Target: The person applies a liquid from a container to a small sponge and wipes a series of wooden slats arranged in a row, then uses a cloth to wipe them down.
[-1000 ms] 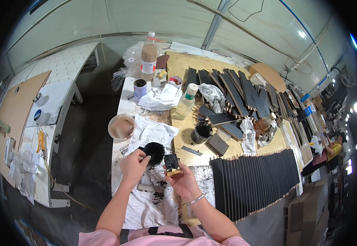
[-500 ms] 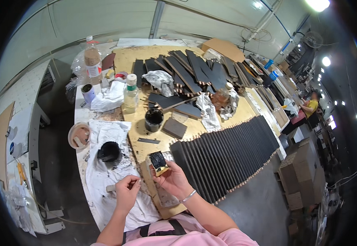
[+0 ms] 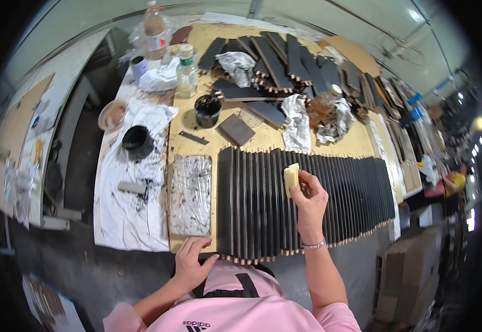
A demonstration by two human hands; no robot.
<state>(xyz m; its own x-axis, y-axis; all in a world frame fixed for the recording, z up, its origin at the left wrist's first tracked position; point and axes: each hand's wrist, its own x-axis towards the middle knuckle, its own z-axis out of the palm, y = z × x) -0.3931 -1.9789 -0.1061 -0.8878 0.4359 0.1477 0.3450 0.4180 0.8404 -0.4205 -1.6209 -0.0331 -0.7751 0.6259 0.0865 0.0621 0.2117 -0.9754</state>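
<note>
My right hand (image 3: pixel 310 202) grips a pale yellow sponge (image 3: pixel 291 178) between thumb and fingers, over a row of black slats (image 3: pixel 252 205) laid side by side. Whether the sponge touches the slats is hard to make out, as its far face is turned away. At the table's front edge, my left hand (image 3: pixel 193 263) rests with fingers apart and holds nothing, close to the pale end pegs of the nearest slats. Between that hand and the black pots lies a plastic-wrapped flat block (image 3: pixel 191 193).
On the stained white cloth (image 3: pixel 119 216) are a black pot (image 3: pixel 137 143) and a grey bar (image 3: pixel 132 187). A second black pot (image 3: pixel 207 110), a dark square block (image 3: pixel 236 130) and bottles (image 3: pixel 187 74) stand farther back. Loose black boards (image 3: pixel 274 61) pile up behind the row.
My right hand has moved right with the sponge, from beside the wrapped block to over the slats. My left hand has left the cloth for the front edge. The view has shifted.
</note>
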